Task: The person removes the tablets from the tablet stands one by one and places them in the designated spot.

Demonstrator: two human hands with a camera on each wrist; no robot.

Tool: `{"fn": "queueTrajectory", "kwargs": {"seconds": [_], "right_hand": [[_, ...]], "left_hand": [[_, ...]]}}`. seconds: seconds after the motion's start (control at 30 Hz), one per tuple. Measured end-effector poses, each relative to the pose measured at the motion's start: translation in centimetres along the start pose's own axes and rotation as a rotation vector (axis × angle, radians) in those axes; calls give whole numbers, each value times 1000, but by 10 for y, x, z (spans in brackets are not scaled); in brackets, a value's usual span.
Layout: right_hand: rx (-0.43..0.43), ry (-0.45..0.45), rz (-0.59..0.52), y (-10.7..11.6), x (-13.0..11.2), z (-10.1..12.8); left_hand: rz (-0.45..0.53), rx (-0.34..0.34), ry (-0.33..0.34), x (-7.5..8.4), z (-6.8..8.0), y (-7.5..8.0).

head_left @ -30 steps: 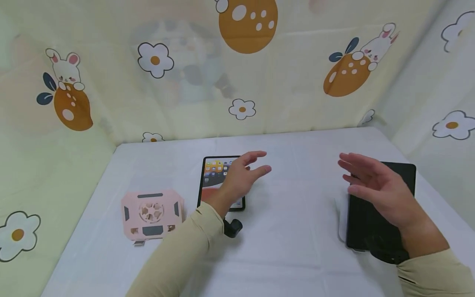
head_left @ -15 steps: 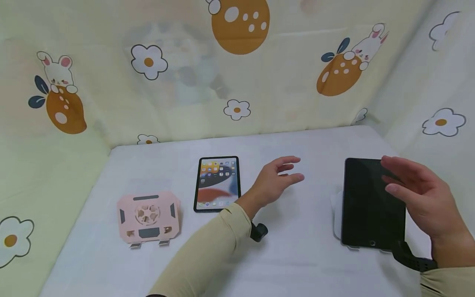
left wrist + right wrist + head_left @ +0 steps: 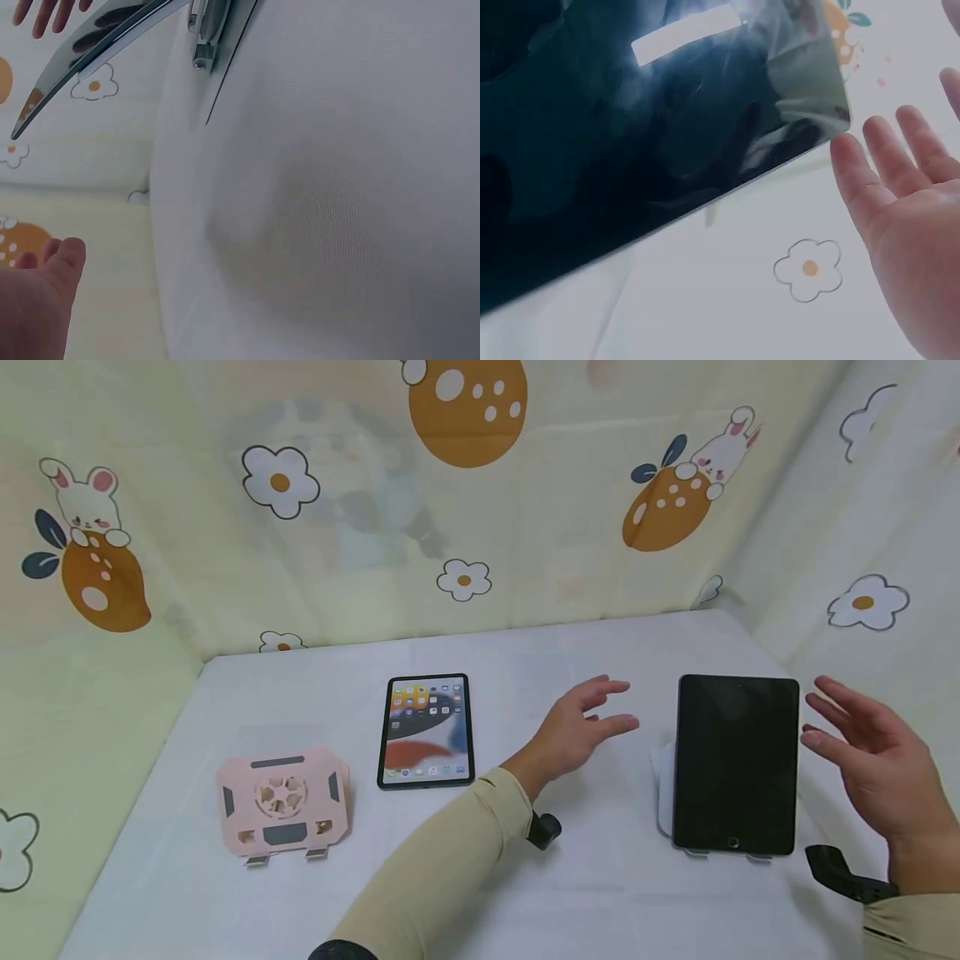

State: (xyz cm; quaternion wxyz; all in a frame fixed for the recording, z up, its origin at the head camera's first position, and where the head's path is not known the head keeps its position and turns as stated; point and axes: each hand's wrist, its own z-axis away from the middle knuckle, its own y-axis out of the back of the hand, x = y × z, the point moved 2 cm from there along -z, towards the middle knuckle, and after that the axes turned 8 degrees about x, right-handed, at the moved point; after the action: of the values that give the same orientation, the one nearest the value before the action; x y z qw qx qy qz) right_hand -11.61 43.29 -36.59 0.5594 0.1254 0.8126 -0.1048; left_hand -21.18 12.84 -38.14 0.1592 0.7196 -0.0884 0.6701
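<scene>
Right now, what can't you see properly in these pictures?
- White stand: head view, mostly hidden behind the dark tablet.
- Icons on the lit tablet: head view, too small to read.
- Left hand: left wrist view, cut off by the edge.
- Dark tablet: right wrist view, cut off; only reflections show.
- Black wrist strap: head view, partly behind the right hand.

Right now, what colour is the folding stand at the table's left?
Pale pink with dark grey pads: the folding stand, clearest in the head view.

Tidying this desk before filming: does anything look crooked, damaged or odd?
Nothing looks damaged or spilled. The dark tablet is propped on a white stand, the lit tablet lies flat, and the pink stand sits empty. Both hands, left and right, hover open, touching nothing.
</scene>
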Motion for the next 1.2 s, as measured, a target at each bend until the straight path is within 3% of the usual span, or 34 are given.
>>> {"fn": "queueTrajectory", "kwargs": {"seconds": [0.23, 0.57, 0.73, 1.2], "right_hand": [[-36, -63, -27, 9, 16, -8], [-70, -106, -158, 13, 31, -11], [-80, -128, -149, 12, 34, -11], [-114, -179, -250, 12, 45, -12]], "left_hand": [[-65, -14, 48, -1, -6, -15], [6, -43, 103, -3, -9, -43], [10, -69, 101, -3, -10, -49], [39, -147, 108, -3, -8, -64]]}}
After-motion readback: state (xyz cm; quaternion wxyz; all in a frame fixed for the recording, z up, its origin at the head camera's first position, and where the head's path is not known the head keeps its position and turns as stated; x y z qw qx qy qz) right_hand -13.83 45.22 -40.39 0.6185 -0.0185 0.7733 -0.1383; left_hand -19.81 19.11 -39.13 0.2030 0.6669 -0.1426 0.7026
